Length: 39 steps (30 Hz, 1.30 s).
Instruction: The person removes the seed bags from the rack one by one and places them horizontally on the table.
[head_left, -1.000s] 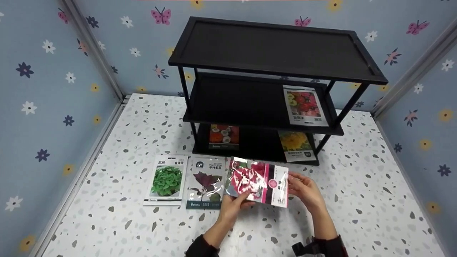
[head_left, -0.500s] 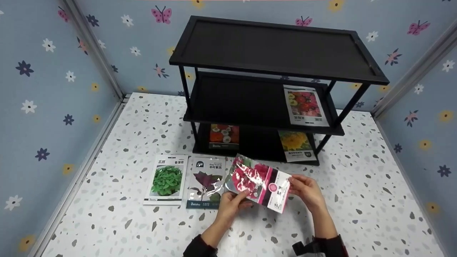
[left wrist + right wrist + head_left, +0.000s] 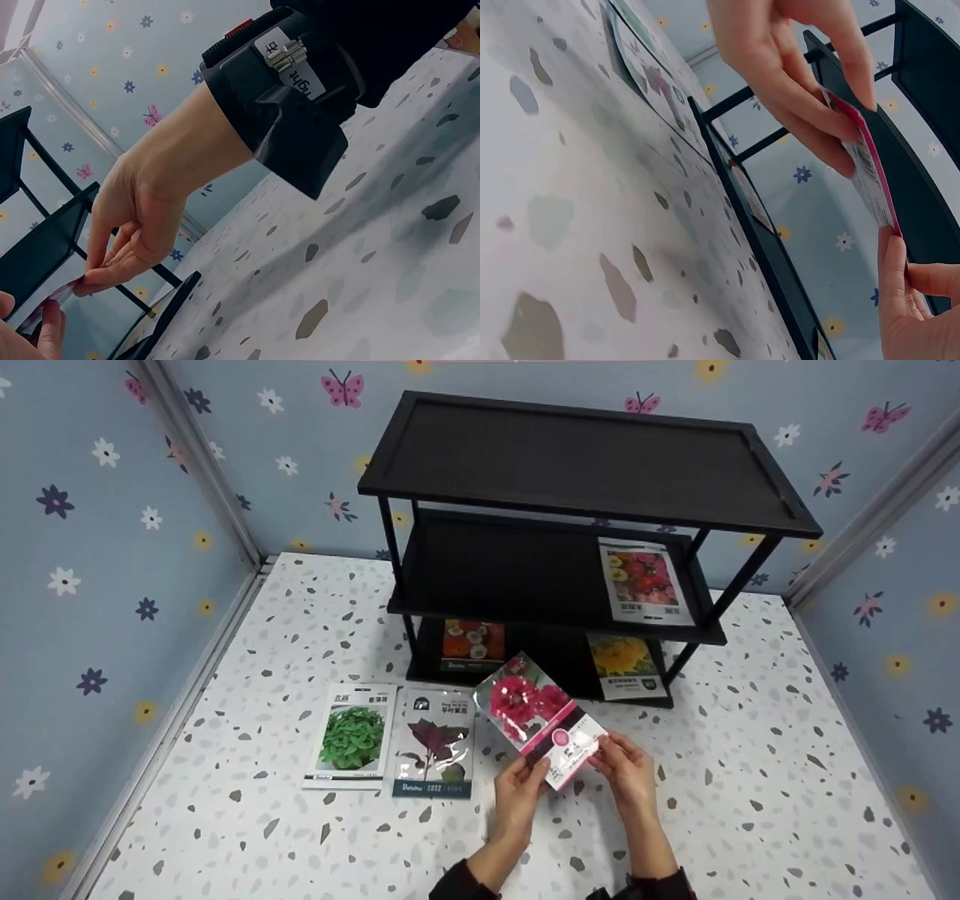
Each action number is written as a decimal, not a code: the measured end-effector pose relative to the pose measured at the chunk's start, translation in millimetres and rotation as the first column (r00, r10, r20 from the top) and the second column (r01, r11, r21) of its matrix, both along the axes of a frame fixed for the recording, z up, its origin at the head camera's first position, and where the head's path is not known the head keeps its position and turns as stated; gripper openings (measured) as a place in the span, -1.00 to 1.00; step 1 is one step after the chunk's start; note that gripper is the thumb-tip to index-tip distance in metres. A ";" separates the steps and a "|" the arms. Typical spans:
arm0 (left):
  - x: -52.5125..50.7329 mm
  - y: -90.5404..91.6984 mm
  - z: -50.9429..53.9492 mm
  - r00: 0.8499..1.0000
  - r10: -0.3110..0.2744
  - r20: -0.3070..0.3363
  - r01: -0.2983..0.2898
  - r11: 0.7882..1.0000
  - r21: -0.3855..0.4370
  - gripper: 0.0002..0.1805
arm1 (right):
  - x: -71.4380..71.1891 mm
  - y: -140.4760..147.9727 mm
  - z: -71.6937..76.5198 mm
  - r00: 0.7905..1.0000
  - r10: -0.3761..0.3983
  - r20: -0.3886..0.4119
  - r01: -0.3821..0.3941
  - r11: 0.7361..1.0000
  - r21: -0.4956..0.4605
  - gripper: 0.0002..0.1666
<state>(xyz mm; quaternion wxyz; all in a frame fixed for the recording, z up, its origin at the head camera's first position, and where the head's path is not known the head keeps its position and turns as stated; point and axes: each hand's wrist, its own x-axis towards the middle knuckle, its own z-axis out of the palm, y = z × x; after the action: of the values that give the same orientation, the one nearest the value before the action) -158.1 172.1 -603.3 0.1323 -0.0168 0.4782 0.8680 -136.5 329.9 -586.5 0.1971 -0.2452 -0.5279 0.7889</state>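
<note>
A seed packet with pink flowers (image 3: 517, 701), tilted, is held by both hands above the table just in front of the shelf. At its lower left edge my left hand (image 3: 517, 795) pinches it, thumb on the printed face. My right hand (image 3: 628, 776) pinches its right corner between thumb and fingers. In the right wrist view the packet (image 3: 870, 176) shows nearly edge-on between the two hands. To the left, a purple-leaf seed packet (image 3: 433, 742) and a green-leaf seed packet (image 3: 351, 739) lie side by side on the table.
A black three-tier shelf (image 3: 585, 465) stands behind the hands. On its middle tier lies a red-flower packet (image 3: 646, 581), at the right. The bottom tier bears an orange-and-white flower packet (image 3: 474, 645) and a yellow-flower packet (image 3: 626, 664). Patterned walls (image 3: 90, 630) enclose the speckled table (image 3: 247, 825).
The pink-flower packet has turned from nearly sideways to more upright, its flower end toward the shelf. My left hand has shifted right to its lower edge; my right hand has moved slightly left.
</note>
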 end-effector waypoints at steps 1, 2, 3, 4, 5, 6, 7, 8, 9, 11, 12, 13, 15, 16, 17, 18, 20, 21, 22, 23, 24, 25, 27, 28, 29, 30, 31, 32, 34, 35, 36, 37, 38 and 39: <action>1.2 0.9 0.5 1.000 0.007 -0.024 -0.008 1.000 -0.010 -0.66 | -1.2 1.6 -8.3 1.000 -0.016 -0.002 0.016 1.000 -0.013 -0.58; 4.4 -1.7 10.1 0.998 0.011 -0.067 -0.012 1.000 -0.012 -0.69 | -1.5 0.3 -10.3 0.999 -0.041 0.005 0.041 0.999 -0.017 -0.57; 5.5 -2.1 11.0 0.996 0.015 -0.084 -0.016 1.000 -0.010 -0.70 | -1.0 -0.9 -10.5 0.999 -0.050 0.012 0.050 0.999 -0.016 -0.55; 6.0 -2.3 10.3 0.994 0.019 -0.105 -0.020 1.000 -0.012 -0.70 | -0.2 -1.9 -10.6 0.998 -0.053 0.016 0.053 0.998 -0.013 -0.55; 5.8 -2.8 9.3 0.994 0.018 -0.112 -0.019 1.000 -0.006 -0.70 | 0.5 -2.4 -10.6 0.998 -0.054 0.016 0.055 0.998 -0.018 -0.57; 3.2 -0.3 -1.1 0.996 0.013 -0.090 -0.013 1.000 -0.003 -0.68 | 1.2 -2.3 -10.9 0.999 -0.050 0.016 0.050 0.999 -0.021 -0.58; 2.4 -1.2 -1.8 0.997 0.005 -0.081 -0.005 1.000 -0.002 -0.67 | 2.2 -1.7 -10.9 0.999 -0.040 0.012 0.041 0.999 -0.024 -0.58; 2.1 -3.6 0.2 0.996 -0.008 -0.090 0.007 1.000 -0.007 -0.67 | 3.7 -1.1 -9.6 1.000 -0.022 0.006 0.022 1.000 -0.022 -0.59; 0.6 -4.4 -1.4 0.997 -0.025 -0.069 0.024 1.000 -0.020 -0.65 | 5.6 0.5 -8.5 1.000 0.014 -0.004 -0.014 1.000 -0.020 -0.60; 1.1 -13.0 12.7 0.993 -0.066 -0.100 0.063 0.997 -0.038 -0.68 | 10.4 4.3 -5.3 0.994 0.101 -0.050 -0.101 0.995 -0.004 -0.64; 2.1 -18.4 23.5 0.990 -0.088 -0.113 0.083 0.995 -0.049 -0.68 | 13.4 3.7 2.1 0.989 0.139 -0.054 -0.138 0.990 0.021 -0.61; 2.7 -23.5 33.9 0.986 -0.111 -0.121 0.104 0.992 -0.065 -0.69 | 16.5 2.9 10.1 0.984 0.173 -0.049 -0.170 0.984 0.055 -0.59; 3.5 -34.0 55.8 0.983 -0.163 -0.087 0.155 0.984 -0.091 -0.70 | 22.5 0.1 28.8 0.972 0.234 -0.032 -0.229 0.967 0.112 -0.56; 2.2 -37.5 60.5 0.979 -0.188 -0.082 0.179 0.979 -0.100 -0.71 | 24.9 -1.7 37.9 0.969 0.247 -0.016 -0.242 0.960 0.142 -0.55; 1.6 -41.5 68.0 0.975 -0.212 -0.061 0.204 0.972 -0.115 -0.70 | 26.7 -4.1 47.6 0.968 0.251 0.019 -0.251 0.954 0.162 -0.52; 0.3 -44.2 70.8 0.970 -0.236 -0.052 0.228 0.966 -0.125 -0.71 | 28.2 -6.9 57.4 0.967 0.249 0.058 -0.255 0.951 0.175 -0.50; -2.7 -48.6 73.5 0.958 -0.283 -0.037 0.275 0.950 -0.149 -0.70 | 29.6 -6.9 64.7 0.960 0.263 0.098 -0.277 0.944 0.181 -0.55; -4.1 -50.3 74.2 0.951 -0.306 -0.031 0.298 0.941 -0.159 -0.70 | 30.0 -6.5 66.6 0.956 0.269 0.113 -0.286 0.941 0.183 -0.56; -4.9 -52.0 74.4 0.944 -0.327 -0.037 0.317 0.933 -0.171 -0.70 | 29.9 -5.7 67.1 0.953 0.273 0.130 -0.294 0.937 0.187 -0.57; -5.4 -53.8 75.2 0.937 -0.348 -0.035 0.337 0.925 -0.174 -0.70 | 28.7 -0.8 58.6 0.948 0.305 0.094 -0.318 0.931 0.180 -0.58; -5.8 -55.3 75.4 0.929 -0.369 -0.036 0.357 0.917 -0.175 -0.70 | 28.8 0.7 56.8 0.944 0.315 0.095 -0.328 0.926 0.189 -0.59; -6.2 -56.5 75.5 0.922 -0.386 -0.035 0.374 0.910 -0.179 -0.69 | 28.7 2.0 55.0 0.942 0.323 0.090 -0.335 0.921 0.201 -0.60; -7.1 -58.7 75.5 0.909 -0.415 -0.036 0.402 0.898 -0.179 -0.68 | 28.1 10.1 42.0 0.928 0.369 0.051 -0.371 0.903 0.217 -0.67; -7.7 -59.6 75.4 0.904 -0.425 -0.041 0.412 0.894 -0.178 -0.68 | 28.1 11.6 38.8 0.926 0.374 0.041 -0.373 0.900 0.226 -0.69; -8.2 -60.4 75.1 0.900 -0.434 -0.046 0.421 0.890 -0.176 -0.67 | 28.0 13.7 34.4 0.923 0.383 0.031 -0.380 0.894 0.237 -0.72; -8.8 -61.3 75.0 0.897 -0.439 -0.050 0.425 0.888 -0.176 -0.67 | 29.3 9.9 40.6 0.933 0.353 0.071 -0.359 0.898 0.255 -0.72; -9.4 -62.1 74.9 0.895 -0.442 -0.054 0.426 0.886 -0.181 -0.67 | 29.4 9.6 39.3 0.935 0.348 0.067 -0.353 0.898 0.261 -0.71; -10.0 -62.9 75.1 0.896 -0.441 -0.055 0.424 0.885 -0.191 -0.66 | 29.6 9.0 38.0 0.938 0.340 0.068 -0.345 0.899 0.270 -0.71; -11.2 -64.4 74.8 0.902 -0.426 -0.064 0.403 0.887 -0.227 -0.67 | 29.9 3.3 41.1 0.952 0.296 0.081 -0.307 0.907 0.287 -0.66; -11.9 -65.1 74.7 0.909 -0.412 -0.066 0.385 0.888 -0.250 -0.68 | 29.7 2.2 39.6 0.954 0.290 0.070 -0.298 0.909 0.292 -0.66; -12.6 -65.8 74.7 0.916 -0.395 -0.069 0.363 0.891 -0.273 -0.69 | 29.1 0.9 37.8 0.958 0.278 0.068 -0.286 0.911 0.297 -0.66; -13.3 -66.4 74.0 0.924 -0.375 -0.072 0.339 0.893 -0.296 -0.70 | 27.9 0.6 34.3 0.960 0.274 0.066 -0.281 0.910 0.304 -0.68; -14.0 -67.1 73.7 0.933 -0.352 -0.077 0.310 0.893 -0.325 -0.71 | 26.5 0.3 30.2 0.961 0.269 0.058 -0.274 0.909 0.315 -0.69; -14.8 -67.7 72.8 0.940 -0.330 -0.091 0.280 0.893 -0.352 -0.72 | 25.5 -1.5 28.7 0.964 0.262 0.049 -0.263 0.907 0.329 -0.71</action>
<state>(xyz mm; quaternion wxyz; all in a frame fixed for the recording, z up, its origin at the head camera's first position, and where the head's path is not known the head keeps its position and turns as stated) -172.9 104.4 -530.5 0.2264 0.1010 0.6235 0.7415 -111.0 328.4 -557.8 0.1268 -0.1369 -0.6818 0.7073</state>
